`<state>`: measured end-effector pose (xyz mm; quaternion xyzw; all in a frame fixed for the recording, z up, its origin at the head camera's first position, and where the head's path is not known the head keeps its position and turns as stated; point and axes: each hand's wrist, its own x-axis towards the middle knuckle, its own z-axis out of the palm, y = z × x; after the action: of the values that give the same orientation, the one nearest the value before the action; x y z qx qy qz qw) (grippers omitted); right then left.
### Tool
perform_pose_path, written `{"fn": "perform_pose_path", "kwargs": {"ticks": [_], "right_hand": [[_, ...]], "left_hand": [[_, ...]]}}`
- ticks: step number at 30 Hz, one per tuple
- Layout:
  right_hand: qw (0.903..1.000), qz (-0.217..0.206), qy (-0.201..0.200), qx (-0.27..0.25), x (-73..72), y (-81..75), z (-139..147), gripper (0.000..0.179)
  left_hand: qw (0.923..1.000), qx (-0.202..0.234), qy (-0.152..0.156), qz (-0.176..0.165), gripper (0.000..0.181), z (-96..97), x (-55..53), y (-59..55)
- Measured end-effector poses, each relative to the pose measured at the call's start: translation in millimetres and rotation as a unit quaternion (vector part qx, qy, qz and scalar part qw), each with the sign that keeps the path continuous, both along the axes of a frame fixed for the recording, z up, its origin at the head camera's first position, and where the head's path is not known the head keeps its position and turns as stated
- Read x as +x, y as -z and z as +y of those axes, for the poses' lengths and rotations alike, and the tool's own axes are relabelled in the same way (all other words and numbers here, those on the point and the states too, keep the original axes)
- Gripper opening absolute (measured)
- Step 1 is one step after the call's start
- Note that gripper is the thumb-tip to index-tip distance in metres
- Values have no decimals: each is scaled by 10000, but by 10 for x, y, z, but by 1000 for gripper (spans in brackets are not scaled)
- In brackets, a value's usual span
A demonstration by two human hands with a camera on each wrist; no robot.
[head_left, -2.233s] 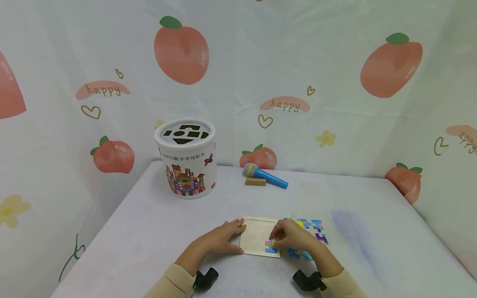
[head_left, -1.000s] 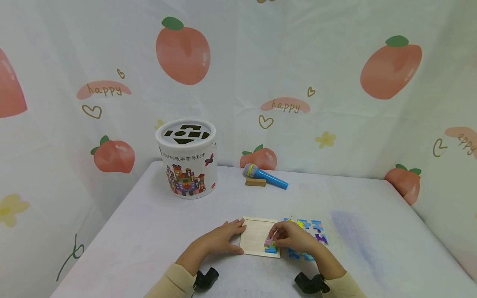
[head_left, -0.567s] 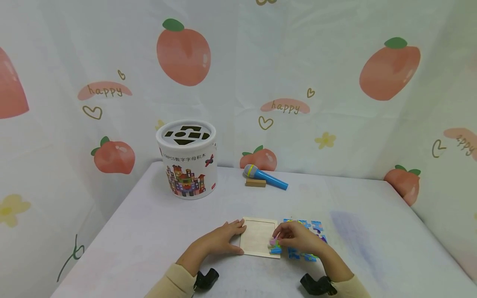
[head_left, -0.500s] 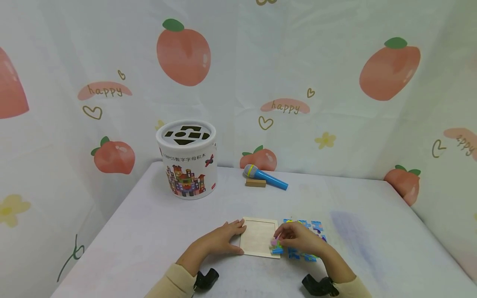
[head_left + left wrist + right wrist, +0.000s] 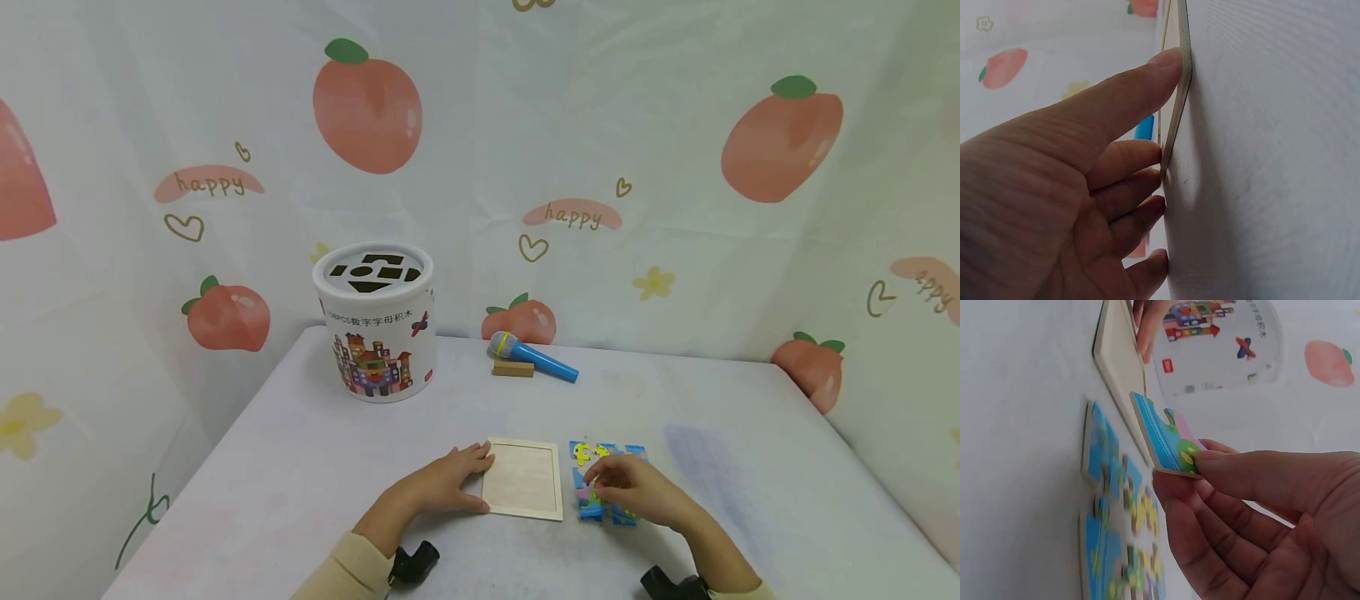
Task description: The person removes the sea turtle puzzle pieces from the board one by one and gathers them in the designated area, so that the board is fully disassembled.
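A square wooden puzzle tray (image 5: 521,479) with a raised rim lies bare on the table in the head view. My left hand (image 5: 444,482) rests at its left side; in the left wrist view the thumb and fingertips touch the tray's edge. My right hand (image 5: 637,490) pinches a jigsaw piece (image 5: 1163,437) between thumb and fingers, seen tilted in the right wrist view, with blue, green and pink print. Beneath and around that hand lie several other jigsaw pieces (image 5: 581,452) to the right of the tray, partly hidden by the hand.
A white lidded bucket (image 5: 375,333) with printed buildings stands at the back left. Behind the tray, a blue toy microphone (image 5: 543,361) lies against a small wooden block (image 5: 513,369). A printed curtain (image 5: 465,167) hangs behind the table.
My right hand has lifted the jigsaw piece out of the tray's lower right corner and carried it right, over the other pieces. The left hand has stayed on the tray's edge.
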<state>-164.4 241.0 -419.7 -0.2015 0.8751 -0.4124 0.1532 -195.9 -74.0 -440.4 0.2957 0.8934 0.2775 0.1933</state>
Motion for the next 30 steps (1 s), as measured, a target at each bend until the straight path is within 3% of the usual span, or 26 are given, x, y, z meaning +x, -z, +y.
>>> {"fn": "perform_pose_path", "kwargs": {"ticks": [12,19,30], "right_hand": [[9978,-325,527,-242,101,21,322,28],[9959,-489,589,-472,145,15,486,33],[9930,-567,978,-357,210,55,724,34]], "left_hand": [[10000,18,-10,12,73,2,11,-34],[10000,10,6,8,72,7,13,-53],[10000,62,-23,-53,73,-3,10,-39]]}}
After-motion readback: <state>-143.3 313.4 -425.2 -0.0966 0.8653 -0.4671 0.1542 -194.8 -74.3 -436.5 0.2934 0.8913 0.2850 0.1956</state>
